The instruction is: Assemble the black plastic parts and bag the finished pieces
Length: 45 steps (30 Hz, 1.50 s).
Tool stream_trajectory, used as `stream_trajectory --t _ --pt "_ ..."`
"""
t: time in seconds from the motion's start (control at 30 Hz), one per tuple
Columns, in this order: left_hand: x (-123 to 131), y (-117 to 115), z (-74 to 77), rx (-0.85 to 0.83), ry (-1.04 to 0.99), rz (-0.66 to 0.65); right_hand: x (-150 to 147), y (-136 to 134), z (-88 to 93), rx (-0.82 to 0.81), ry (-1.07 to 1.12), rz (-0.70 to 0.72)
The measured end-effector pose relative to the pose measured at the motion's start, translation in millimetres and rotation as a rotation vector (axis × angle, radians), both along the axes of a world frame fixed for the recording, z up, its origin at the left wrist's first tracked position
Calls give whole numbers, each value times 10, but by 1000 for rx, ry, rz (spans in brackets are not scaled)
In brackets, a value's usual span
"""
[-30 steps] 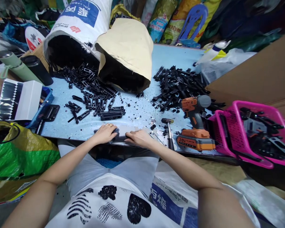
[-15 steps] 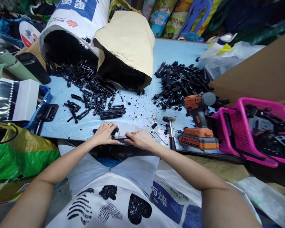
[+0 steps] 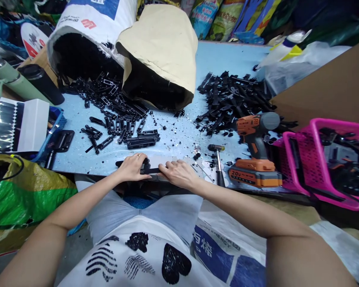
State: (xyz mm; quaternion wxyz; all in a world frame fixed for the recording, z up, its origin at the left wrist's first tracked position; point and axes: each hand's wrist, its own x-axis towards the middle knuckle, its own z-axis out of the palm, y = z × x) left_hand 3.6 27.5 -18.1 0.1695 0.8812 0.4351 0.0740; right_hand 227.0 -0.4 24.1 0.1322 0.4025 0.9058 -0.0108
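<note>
- One black plastic part lies along the near edge of the blue table, close to the middle of this edge.
- The left hand has its fingers closed on the left end of the part.
- The right hand holds the right end, its fingers narrow.
- A hammer and an orange cordless drill stay at the near edge, rightward.

"20V" stands on the drill battery, "ENERGY" and "丙烯" on the lower sack.
</note>
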Motion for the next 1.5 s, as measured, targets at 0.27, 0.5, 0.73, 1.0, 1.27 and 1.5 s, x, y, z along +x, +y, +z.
stream_trajectory --t 0.27,0.5,0.73,1.0,1.27,1.5 --pt "-39 179 -4 -74 -20 -63 7 216 25 -59 -3 13" --pt "-87 77 -170 172 -200 -33 -53 149 -12 124 -25 10" --pt "-121 -13 -231 293 -302 -20 -69 146 104 187 -47 83" --pt "-45 0 -203 187 -201 29 27 326 -60 175 36 135" --pt "494 920 125 196 -100 154 323 594 -611 114 261 169" --pt "1168 1733 -54 57 89 18 355 552 -764 70 336 156"
